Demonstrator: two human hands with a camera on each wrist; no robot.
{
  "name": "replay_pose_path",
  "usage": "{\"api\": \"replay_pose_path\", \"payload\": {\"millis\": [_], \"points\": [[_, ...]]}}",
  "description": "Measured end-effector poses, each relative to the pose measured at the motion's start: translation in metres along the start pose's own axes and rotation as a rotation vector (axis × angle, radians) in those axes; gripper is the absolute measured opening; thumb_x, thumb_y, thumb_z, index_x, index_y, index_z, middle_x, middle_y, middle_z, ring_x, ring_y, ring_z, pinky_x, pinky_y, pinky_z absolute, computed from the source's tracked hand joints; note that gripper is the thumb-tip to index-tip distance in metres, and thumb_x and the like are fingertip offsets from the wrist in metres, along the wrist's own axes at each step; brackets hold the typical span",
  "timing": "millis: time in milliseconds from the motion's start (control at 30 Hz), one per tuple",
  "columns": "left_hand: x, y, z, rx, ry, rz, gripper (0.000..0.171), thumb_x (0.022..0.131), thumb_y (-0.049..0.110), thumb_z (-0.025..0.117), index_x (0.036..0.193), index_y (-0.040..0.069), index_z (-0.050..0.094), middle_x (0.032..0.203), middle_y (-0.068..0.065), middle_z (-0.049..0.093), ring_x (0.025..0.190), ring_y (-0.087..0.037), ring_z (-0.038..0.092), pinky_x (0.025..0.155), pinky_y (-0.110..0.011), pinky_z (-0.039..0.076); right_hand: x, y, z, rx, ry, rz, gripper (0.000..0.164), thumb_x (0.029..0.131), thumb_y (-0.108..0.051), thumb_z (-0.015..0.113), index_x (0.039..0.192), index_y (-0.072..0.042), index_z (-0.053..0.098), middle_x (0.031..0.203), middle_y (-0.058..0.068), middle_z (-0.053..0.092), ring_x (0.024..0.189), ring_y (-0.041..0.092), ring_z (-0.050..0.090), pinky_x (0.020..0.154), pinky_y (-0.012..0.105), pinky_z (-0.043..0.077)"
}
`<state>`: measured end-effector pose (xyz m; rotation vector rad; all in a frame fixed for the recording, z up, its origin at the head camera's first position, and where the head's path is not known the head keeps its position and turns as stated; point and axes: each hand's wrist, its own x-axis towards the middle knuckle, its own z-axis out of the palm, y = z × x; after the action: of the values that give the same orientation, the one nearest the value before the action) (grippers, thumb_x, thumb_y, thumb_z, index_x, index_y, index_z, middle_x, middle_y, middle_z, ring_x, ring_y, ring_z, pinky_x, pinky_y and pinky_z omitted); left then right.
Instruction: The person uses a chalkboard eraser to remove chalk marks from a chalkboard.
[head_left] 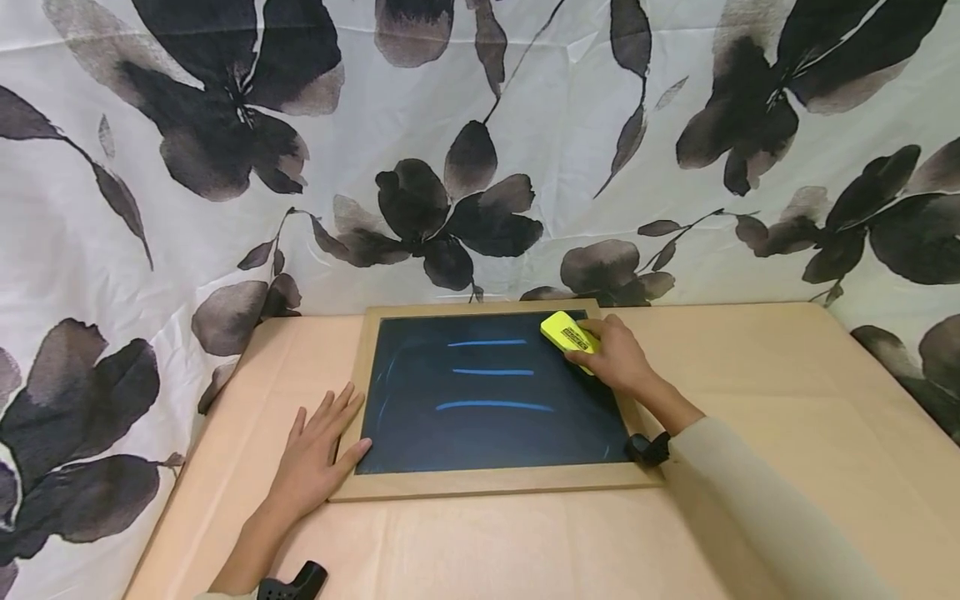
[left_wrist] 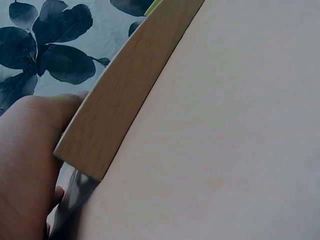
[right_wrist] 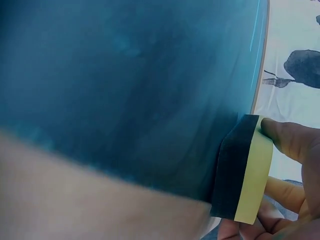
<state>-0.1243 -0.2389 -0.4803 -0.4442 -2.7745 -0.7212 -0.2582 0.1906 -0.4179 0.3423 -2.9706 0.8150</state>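
A wood-framed chalkboard [head_left: 495,437] lies on the table with three blue lines [head_left: 492,372] across its middle and faint blue traces near its left side. My right hand [head_left: 617,354] grips a yellow eraser [head_left: 567,333] at the board's upper right. In the right wrist view the eraser's dark pad [right_wrist: 234,167] is against the board surface, thumb on one side and fingers on the other. My left hand [head_left: 318,454] rests along the board's left frame edge, fingers straight and spread, thumb over the frame. The left wrist view shows this hand beside the wooden frame [left_wrist: 112,90].
The light wooden table [head_left: 487,546] extends around the board on both sides and in front. Behind it hangs a white cloth [head_left: 577,108] with dark flowers, which also drapes down at the left and right. A dark wrist strap [head_left: 648,450] overlaps the board's lower right corner.
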Motion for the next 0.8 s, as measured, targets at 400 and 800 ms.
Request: {"api": "replay_pose_path", "payload": {"millis": [400,800], "points": [[-0.001,-0.001,0.002,-0.011,0.006,-0.002,0.065,0.092,0.039,0.061,0.147,0.013,0.039,0.154,-0.01,0.03,0.139,-0.04,0.024,0.107,-0.066,0.006,0.01,-0.016,0.008,0.023,-0.03,-0.014,0.059,0.081,-0.02,0.075,0.127,0.011,0.055,0.104,0.023,0.051,0.086,0.032,0.048,0.071,0.039,0.04],[0.001,0.002,-0.002,-0.006,0.01,0.004,0.064,0.092,0.039,0.061,0.147,0.012,0.041,0.152,-0.012,0.033,0.138,-0.041,0.026,0.107,-0.065,0.007,0.016,-0.027,0.013,0.027,-0.052,-0.015,0.06,0.081,-0.022,0.075,0.128,0.01,0.055,0.106,0.023,0.051,0.088,0.031,0.047,0.075,0.04,0.041]]}}
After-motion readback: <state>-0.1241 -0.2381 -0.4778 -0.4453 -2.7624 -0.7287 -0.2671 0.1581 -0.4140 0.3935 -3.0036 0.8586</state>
